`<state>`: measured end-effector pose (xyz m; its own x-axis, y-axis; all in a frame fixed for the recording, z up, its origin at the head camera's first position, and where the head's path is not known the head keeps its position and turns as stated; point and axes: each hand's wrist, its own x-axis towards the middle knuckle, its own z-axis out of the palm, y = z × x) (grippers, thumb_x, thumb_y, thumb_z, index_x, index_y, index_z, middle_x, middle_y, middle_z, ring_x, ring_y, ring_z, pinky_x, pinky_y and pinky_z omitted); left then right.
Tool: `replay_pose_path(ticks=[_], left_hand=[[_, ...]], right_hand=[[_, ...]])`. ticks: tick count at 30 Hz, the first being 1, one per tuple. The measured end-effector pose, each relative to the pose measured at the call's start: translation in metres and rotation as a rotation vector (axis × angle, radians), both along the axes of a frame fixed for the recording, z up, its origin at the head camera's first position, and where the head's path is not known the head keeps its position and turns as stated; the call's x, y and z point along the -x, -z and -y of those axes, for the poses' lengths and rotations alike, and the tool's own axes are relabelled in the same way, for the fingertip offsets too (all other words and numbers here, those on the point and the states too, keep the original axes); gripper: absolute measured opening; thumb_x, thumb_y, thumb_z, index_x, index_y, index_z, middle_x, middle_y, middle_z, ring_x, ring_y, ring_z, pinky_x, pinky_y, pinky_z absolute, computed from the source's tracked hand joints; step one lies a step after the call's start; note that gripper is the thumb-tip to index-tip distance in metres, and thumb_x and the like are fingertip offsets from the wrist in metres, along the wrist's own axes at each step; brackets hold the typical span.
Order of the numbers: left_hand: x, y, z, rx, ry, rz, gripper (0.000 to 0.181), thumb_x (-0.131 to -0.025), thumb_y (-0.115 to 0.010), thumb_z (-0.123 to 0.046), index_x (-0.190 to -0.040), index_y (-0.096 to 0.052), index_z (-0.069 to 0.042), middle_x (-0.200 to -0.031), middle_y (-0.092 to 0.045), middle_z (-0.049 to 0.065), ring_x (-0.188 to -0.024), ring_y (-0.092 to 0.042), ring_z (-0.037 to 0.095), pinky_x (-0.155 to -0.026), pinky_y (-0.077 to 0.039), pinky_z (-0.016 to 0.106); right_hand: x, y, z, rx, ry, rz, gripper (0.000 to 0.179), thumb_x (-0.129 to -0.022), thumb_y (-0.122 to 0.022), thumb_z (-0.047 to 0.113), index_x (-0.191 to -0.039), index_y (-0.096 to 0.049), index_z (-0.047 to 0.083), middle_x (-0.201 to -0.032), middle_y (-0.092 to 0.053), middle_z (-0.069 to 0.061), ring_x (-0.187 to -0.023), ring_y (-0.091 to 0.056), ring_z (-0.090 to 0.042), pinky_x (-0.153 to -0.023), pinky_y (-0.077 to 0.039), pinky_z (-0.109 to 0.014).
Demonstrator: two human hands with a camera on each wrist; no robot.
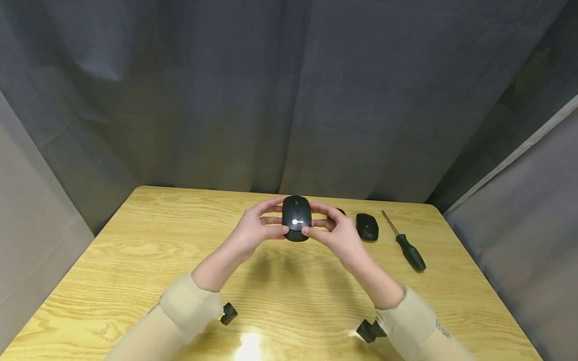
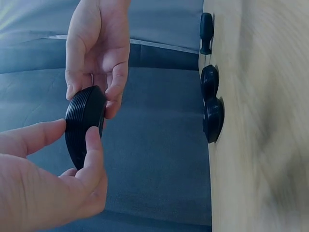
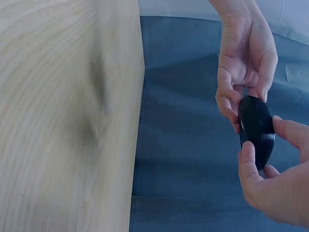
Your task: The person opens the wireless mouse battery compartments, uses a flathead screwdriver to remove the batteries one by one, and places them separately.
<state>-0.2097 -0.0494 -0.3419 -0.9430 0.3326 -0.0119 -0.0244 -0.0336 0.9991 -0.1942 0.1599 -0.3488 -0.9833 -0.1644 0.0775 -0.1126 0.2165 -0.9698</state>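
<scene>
Head view: the black mouse (image 1: 296,213) was held above the table (image 1: 158,281), midway between the left hand (image 1: 253,229) and right hand (image 1: 341,235), neither nearer; its long axis ran fore-and-aft, wheel end away.

Left wrist view: left fingers and thumb gripped it.

Right wrist view: right fingers likewise.

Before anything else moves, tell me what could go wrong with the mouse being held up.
The held mouse is raised above the table, pinched at its edges by the left hand and right hand, so it might slip and drop. Also, another black mouse and a screwdriver lie to the right; the right hand could knock them if it swings that way.
</scene>
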Motion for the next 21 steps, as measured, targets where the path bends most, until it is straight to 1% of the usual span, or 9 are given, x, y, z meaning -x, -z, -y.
replay_pose_path(ticks=[3, 8, 13, 17, 18, 21], left_hand=[[-0.007, 0.001, 0.001, -0.011, -0.007, 0.006, 0.067, -0.079, -0.068, 0.007, -0.139, -0.045, -0.013, -0.132, -0.045, 0.013, -0.109, -0.057, 0.028, -0.080, -0.058, 0.040], [-0.015, 0.007, 0.003, -0.025, 0.001, 0.029, 0.067, -0.079, -0.068, 0.008, -0.138, -0.045, -0.012, -0.132, -0.045, 0.014, -0.106, -0.057, 0.027, -0.079, -0.058, 0.038], [-0.020, 0.012, 0.006, -0.029, 0.015, 0.043, 0.067, -0.079, -0.068, 0.008, -0.138, -0.045, -0.012, -0.130, -0.045, 0.015, -0.105, -0.057, 0.026, -0.079, -0.058, 0.038], [-0.025, 0.017, 0.008, -0.019, 0.022, 0.052, 0.065, -0.079, -0.069, 0.007, -0.138, -0.047, -0.012, -0.129, -0.046, 0.015, -0.103, -0.058, 0.024, -0.079, -0.058, 0.038], [-0.026, 0.018, 0.009, -0.015, 0.024, 0.051, 0.065, -0.079, -0.069, 0.006, -0.137, -0.047, -0.012, -0.129, -0.046, 0.014, -0.103, -0.058, 0.023, -0.080, -0.058, 0.039], [-0.028, 0.025, 0.012, 0.001, 0.034, 0.048, 0.064, -0.079, -0.069, 0.004, -0.137, -0.047, -0.012, -0.128, -0.046, 0.014, -0.102, -0.059, 0.022, -0.080, -0.058, 0.039]], right_hand=[[-0.005, 0.002, -0.001, 0.002, -0.008, -0.006, 0.060, -0.078, -0.078, 0.019, -0.132, -0.051, 0.015, -0.133, -0.051, -0.002, -0.107, -0.061, -0.020, -0.082, -0.054, -0.025], [-0.014, 0.006, -0.001, -0.013, -0.023, 0.006, 0.059, -0.077, -0.079, 0.023, -0.130, -0.052, 0.019, -0.131, -0.052, -0.002, -0.106, -0.061, -0.018, -0.083, -0.054, -0.026], [-0.019, 0.010, -0.004, -0.019, -0.047, 0.018, 0.059, -0.077, -0.078, 0.021, -0.130, -0.053, 0.019, -0.131, -0.052, -0.003, -0.106, -0.061, -0.018, -0.083, -0.054, -0.027], [-0.023, 0.015, -0.007, -0.009, -0.078, 0.054, 0.058, -0.078, -0.078, 0.022, -0.130, -0.054, 0.019, -0.131, -0.053, -0.004, -0.108, -0.061, -0.019, -0.086, -0.054, -0.031], [-0.023, 0.016, -0.008, -0.002, -0.090, 0.061, 0.057, -0.078, -0.078, 0.021, -0.130, -0.054, 0.019, -0.132, -0.053, -0.004, -0.109, -0.061, -0.020, -0.087, -0.054, -0.032], [-0.025, 0.023, -0.009, 0.016, -0.124, 0.071, 0.057, -0.080, -0.076, 0.018, -0.131, -0.054, 0.016, -0.134, -0.053, -0.007, -0.109, -0.061, -0.022, -0.088, -0.055, -0.032]])
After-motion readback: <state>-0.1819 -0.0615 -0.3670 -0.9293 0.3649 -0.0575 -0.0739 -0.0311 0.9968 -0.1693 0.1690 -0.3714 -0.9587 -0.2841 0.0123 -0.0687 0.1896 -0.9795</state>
